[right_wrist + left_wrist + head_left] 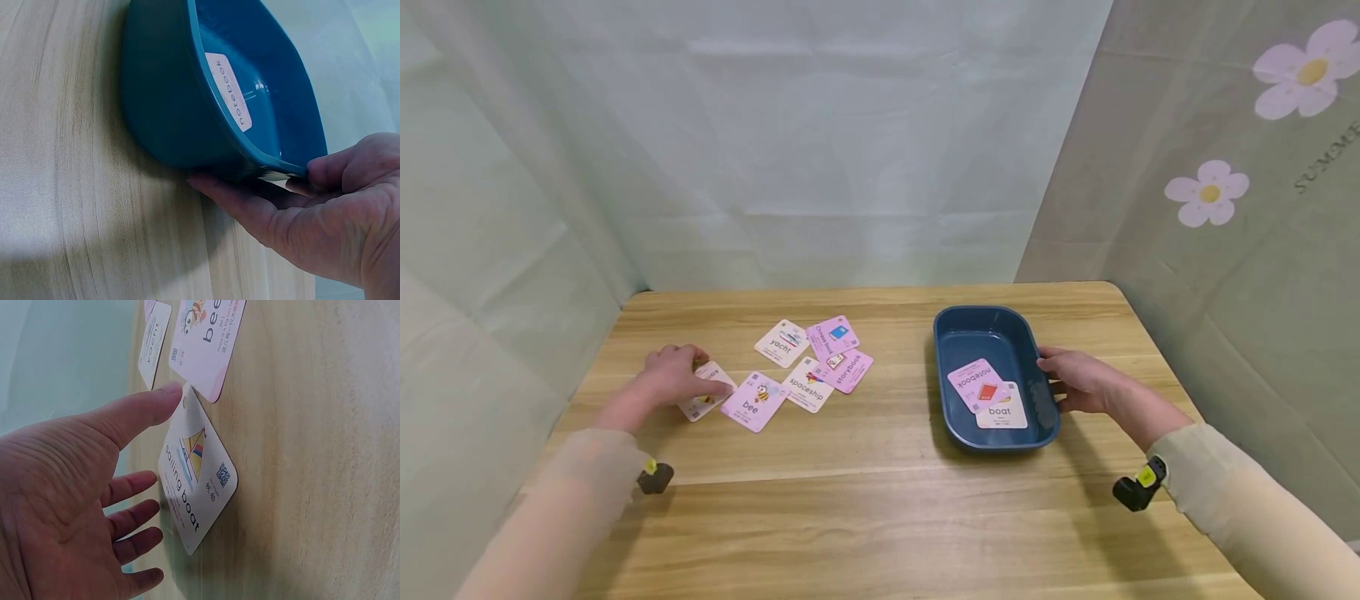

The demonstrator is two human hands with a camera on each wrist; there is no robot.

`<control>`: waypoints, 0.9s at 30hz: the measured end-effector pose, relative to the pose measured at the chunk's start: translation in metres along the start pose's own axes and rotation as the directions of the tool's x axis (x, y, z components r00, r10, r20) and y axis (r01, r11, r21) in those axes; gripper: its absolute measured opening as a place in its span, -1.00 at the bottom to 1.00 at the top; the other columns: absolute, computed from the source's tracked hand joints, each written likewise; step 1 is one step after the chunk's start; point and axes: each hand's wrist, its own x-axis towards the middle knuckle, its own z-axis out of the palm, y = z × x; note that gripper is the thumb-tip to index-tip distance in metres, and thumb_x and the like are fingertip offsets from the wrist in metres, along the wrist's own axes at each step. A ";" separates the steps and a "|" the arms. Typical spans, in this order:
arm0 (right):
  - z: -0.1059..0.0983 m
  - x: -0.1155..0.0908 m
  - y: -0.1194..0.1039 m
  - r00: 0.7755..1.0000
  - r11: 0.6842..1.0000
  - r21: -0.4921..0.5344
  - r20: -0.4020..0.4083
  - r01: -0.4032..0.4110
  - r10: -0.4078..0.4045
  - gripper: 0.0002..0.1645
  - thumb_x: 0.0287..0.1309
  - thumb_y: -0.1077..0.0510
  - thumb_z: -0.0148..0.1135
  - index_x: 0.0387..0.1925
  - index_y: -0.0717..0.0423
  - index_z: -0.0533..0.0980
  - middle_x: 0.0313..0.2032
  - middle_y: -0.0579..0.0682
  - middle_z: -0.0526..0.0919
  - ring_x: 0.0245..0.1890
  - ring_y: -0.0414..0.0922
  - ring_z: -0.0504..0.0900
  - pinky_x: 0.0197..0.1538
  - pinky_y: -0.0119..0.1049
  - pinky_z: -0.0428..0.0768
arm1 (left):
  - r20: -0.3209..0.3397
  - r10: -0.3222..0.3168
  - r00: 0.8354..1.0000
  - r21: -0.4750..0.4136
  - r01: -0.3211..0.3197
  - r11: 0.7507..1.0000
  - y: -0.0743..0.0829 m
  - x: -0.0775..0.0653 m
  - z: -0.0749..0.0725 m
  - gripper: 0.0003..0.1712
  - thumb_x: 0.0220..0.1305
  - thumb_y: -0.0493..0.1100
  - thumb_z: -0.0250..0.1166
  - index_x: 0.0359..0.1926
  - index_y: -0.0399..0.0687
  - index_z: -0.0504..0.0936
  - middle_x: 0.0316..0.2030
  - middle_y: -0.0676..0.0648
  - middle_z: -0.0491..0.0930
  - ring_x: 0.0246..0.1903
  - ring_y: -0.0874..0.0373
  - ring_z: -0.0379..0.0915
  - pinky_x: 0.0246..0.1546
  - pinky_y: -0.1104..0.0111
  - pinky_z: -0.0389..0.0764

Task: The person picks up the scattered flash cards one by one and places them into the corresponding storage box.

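Note:
At the table's left, my left hand (676, 377) reaches over a white sailing boat card (197, 465). In the left wrist view its thumb is stretched out by the card's upper corner, and the other fingers lie loosely spread along the near edge; whether they touch it I cannot tell. Beside that card lies a pink bee card (755, 402). My right hand (1078, 380) grips the right side of a deep blue tray (951, 417), thumb on the rim and fingers against the outer wall. Inside the tray, a pink notebook card (973, 382) overlaps a white boat card (1003, 414).
Right of the bee card are a yacht card (781, 346), a spaceship card (805, 392), a pink Chinese book card (827, 337) and a storybook card (853, 372), some overlapping. Pale curtains (850, 150) hang behind and beside the wooden table (850, 517).

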 end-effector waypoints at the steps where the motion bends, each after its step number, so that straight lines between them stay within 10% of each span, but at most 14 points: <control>1: 0.000 0.000 0.000 1.000 1.000 -0.001 0.002 0.001 -0.001 -0.30 0.65 0.16 -0.37 0.62 0.14 -0.31 0.55 0.40 -0.15 0.46 0.38 0.02 0.33 0.39 0.24 | 0.000 0.000 1.000 -0.001 0.000 1.000 0.000 0.000 0.000 0.06 0.09 0.30 0.51 0.24 -0.52 0.40 0.14 -0.57 0.34 0.08 -0.48 0.16 0.07 -0.20 0.28; 27: -0.001 0.000 0.002 1.000 1.000 -0.018 0.017 0.022 -0.022 -0.30 0.64 0.16 -0.40 0.62 0.15 -0.33 0.53 0.41 -0.13 0.47 0.38 0.03 0.32 0.39 0.26 | 0.008 -0.045 0.999 -0.041 0.045 0.998 0.001 0.000 0.002 0.06 0.06 0.31 0.53 0.26 -0.43 0.36 0.17 -0.58 0.22 0.08 -0.47 0.10 0.03 -0.19 0.32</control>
